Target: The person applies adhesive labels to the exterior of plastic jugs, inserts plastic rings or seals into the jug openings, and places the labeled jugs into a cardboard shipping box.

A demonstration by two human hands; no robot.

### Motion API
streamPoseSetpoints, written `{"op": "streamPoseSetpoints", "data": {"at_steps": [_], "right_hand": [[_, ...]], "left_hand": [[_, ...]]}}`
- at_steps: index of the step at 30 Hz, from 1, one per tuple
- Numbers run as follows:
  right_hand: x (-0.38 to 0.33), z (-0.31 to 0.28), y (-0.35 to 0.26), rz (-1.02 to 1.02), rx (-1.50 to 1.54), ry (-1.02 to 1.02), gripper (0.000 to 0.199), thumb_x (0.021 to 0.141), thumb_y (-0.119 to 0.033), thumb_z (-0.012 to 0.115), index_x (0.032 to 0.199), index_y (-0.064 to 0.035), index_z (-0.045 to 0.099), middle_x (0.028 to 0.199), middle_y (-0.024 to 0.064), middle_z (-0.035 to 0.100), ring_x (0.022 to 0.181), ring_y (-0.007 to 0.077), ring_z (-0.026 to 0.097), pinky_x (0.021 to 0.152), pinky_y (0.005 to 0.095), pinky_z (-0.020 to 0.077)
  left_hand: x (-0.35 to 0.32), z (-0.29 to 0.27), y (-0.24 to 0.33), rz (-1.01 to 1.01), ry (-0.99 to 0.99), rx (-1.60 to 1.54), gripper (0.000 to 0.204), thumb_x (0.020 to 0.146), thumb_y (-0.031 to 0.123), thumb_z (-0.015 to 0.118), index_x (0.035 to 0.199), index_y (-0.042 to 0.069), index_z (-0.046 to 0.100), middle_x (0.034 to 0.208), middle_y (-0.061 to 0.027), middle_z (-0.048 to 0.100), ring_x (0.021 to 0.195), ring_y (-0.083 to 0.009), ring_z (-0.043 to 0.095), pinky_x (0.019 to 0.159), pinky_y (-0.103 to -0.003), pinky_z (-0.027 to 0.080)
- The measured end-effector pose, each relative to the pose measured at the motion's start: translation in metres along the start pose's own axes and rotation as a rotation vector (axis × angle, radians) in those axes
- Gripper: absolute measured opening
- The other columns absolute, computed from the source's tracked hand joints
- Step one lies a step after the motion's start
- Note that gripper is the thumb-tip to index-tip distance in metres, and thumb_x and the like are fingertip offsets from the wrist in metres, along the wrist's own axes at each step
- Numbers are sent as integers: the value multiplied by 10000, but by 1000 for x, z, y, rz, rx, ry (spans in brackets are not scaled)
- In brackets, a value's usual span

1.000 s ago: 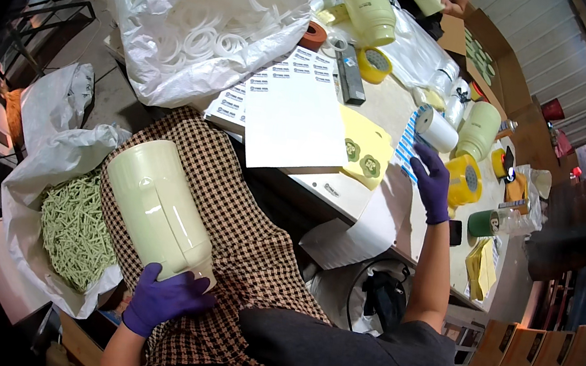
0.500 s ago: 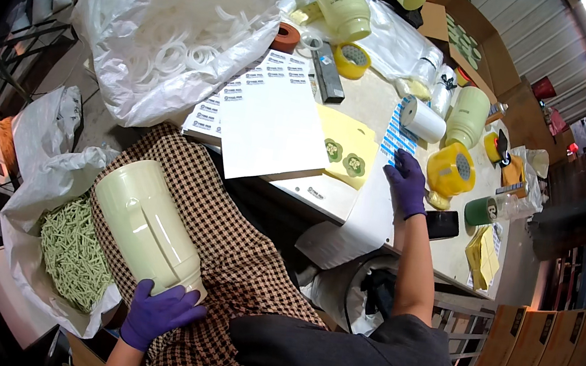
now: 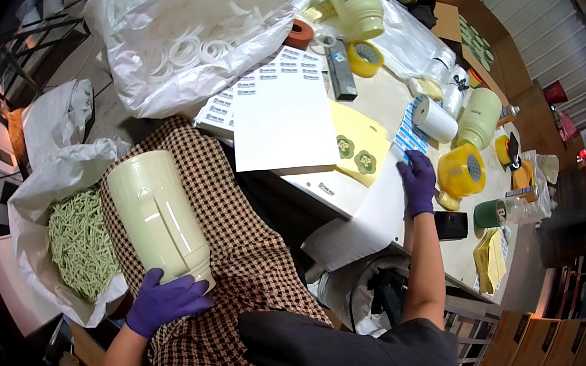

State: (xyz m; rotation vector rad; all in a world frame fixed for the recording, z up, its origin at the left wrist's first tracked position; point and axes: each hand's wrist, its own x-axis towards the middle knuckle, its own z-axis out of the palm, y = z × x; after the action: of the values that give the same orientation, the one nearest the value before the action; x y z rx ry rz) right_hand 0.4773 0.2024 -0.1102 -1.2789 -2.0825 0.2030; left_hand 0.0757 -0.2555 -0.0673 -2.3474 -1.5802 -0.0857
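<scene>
Cluttered table (image 3: 391,100): label sheets (image 3: 274,100), tape (image 3: 365,58)

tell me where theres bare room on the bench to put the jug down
Bare tabletop lies between the yellow sheet and the label roll. The white sheet is flat and unloaded. The far end, around the yellow funnel and green cup, is crowded. The left hand holds the jug.

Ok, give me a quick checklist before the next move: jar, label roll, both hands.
1. Left hand grips the base of the pale green jar: ok.
2. Jar rests on the checked cloth over the lap: ok.
3. Right hand fingertips on the blue-printed label strip: ok.
4. Label peeled free of the strip: cannot tell.
5. Label roll lies on the table beside the hand: ok.
6. Jar side facing up is bare, no label: ok.
</scene>
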Motion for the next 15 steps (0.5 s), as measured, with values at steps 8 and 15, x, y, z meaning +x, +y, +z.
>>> {"op": "streamPoseSetpoints", "data": {"at_steps": [8, 15], "right_hand": [[6, 16, 30, 173, 72, 157, 257, 787, -180, 817, 973, -20, 743, 929, 127, 705, 856, 231, 682, 809, 347, 541], [-13, -9, -8, -311, -84, 219, 155, 782, 0, 795, 898, -16, 695, 894, 107, 665, 891, 284, 650, 848, 362, 516]], "left_hand": [[-12, 5, -2, 9, -71, -74, 408, 914, 255, 632, 1257, 465, 563, 1266, 175, 595, 1091, -30, 574, 874, -364, 400], [-23, 28, 5, 12, 123, 179, 493, 986, 349, 548, 1440, 507, 441, 1485, 148, 519, 1381, -104, 468, 1240, -469, 226]]}}
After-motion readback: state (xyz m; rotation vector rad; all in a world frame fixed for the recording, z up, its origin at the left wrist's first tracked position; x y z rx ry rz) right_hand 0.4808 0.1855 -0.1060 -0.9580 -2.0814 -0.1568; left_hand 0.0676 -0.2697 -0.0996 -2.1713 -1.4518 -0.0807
